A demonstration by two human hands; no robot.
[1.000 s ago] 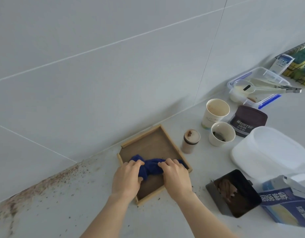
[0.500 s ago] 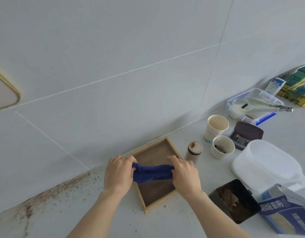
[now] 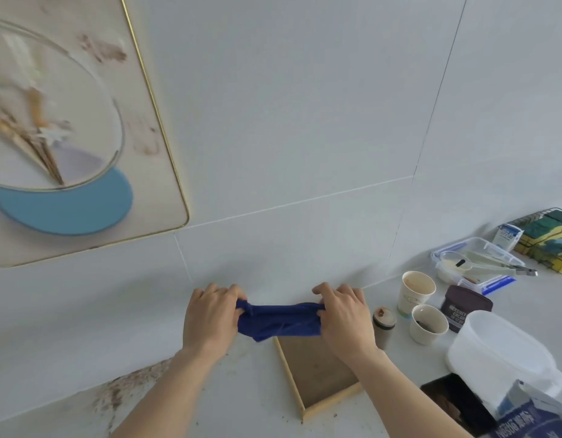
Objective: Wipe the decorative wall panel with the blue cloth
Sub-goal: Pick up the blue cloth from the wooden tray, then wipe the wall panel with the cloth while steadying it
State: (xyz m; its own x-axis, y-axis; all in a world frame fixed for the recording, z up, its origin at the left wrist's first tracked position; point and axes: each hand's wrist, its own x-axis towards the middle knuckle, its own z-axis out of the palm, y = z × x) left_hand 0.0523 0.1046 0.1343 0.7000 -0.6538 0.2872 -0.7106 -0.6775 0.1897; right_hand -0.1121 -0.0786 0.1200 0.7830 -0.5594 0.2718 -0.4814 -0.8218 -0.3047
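Note:
The blue cloth (image 3: pixel 281 320) is stretched between my two hands, in the air above the counter and in front of the white tiled wall. My left hand (image 3: pixel 210 317) grips its left end and my right hand (image 3: pixel 344 319) grips its right end. The decorative wall panel (image 3: pixel 68 121), beige with a thin gold rim, a blue disc and brown smears near its right side, hangs on the wall at the upper left, well above and left of the cloth.
A wooden tray (image 3: pixel 317 380) lies on the counter below my right hand. To the right stand a small jar (image 3: pixel 384 324), two paper cups (image 3: pixel 415 295), a dark tub (image 3: pixel 466 308), a white container (image 3: pixel 501 352) and a lidded box (image 3: pixel 475 263). Brown crumbs (image 3: pixel 121 390) speckle the counter's left.
Both hands have lifted the cloth up out of the wooden tray and pulled it out wider. The view has tilted upward, bringing the wall panel into sight.

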